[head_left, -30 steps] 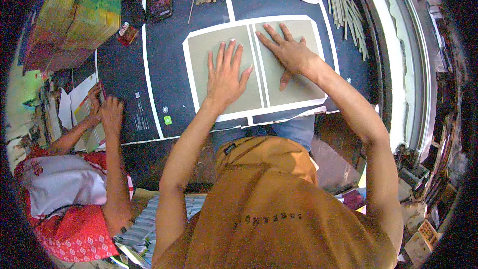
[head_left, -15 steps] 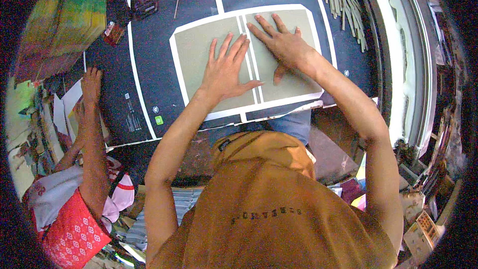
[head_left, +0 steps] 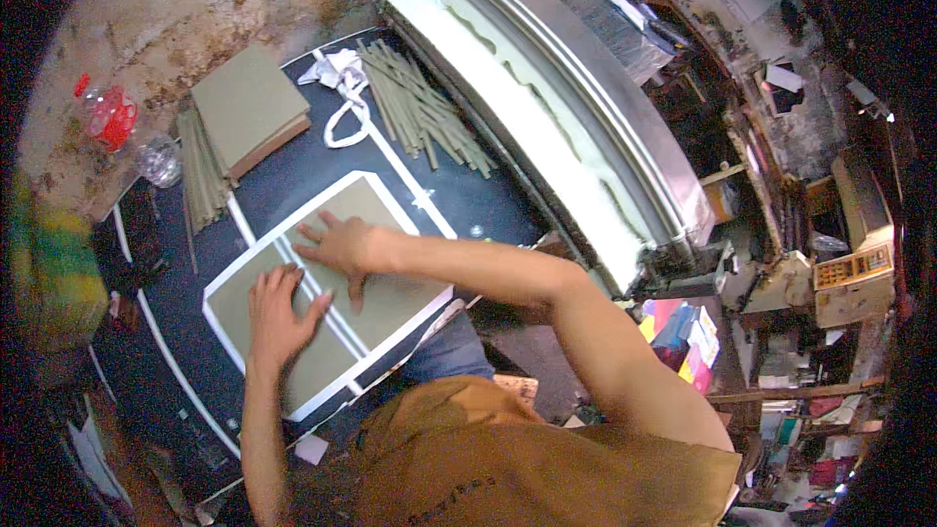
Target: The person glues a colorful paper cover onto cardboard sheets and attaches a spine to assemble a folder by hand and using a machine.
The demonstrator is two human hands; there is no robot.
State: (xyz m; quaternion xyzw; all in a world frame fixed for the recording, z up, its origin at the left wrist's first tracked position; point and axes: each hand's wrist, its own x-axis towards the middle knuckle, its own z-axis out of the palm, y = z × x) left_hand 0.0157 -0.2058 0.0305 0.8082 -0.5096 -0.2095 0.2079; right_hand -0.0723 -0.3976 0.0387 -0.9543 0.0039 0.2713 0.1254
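Observation:
Two grey-tan boards lie side by side on a white sheet with cut corners, the left board (head_left: pixel 232 304) and the right board (head_left: pixel 392 291) parted by a narrow strip (head_left: pixel 310 285). My left hand (head_left: pixel 278 317) rests on the left board, fingers slightly bent and thumb held apart, near the strip. On the right board my right hand (head_left: pixel 344 246) lies palm down with spread fingers, their tips close to the strip. Neither hand grips anything. The white sheet's border (head_left: pixel 217 324) shows around both boards.
Behind the boards, on the dark table (head_left: pixel 278 176), are a stack of boards (head_left: pixel 249 107), thin strips (head_left: pixel 203 171), more strips (head_left: pixel 420 102) and a white loop (head_left: pixel 346 125). A long metal machine (head_left: pixel 576 107) borders the right side. A plastic bottle (head_left: pixel 107 117) stands far left.
The view has swung to the right, bringing the board stack and more of the machine into sight. Both hands remain on the boards; my left fingers are more bent and closer together.

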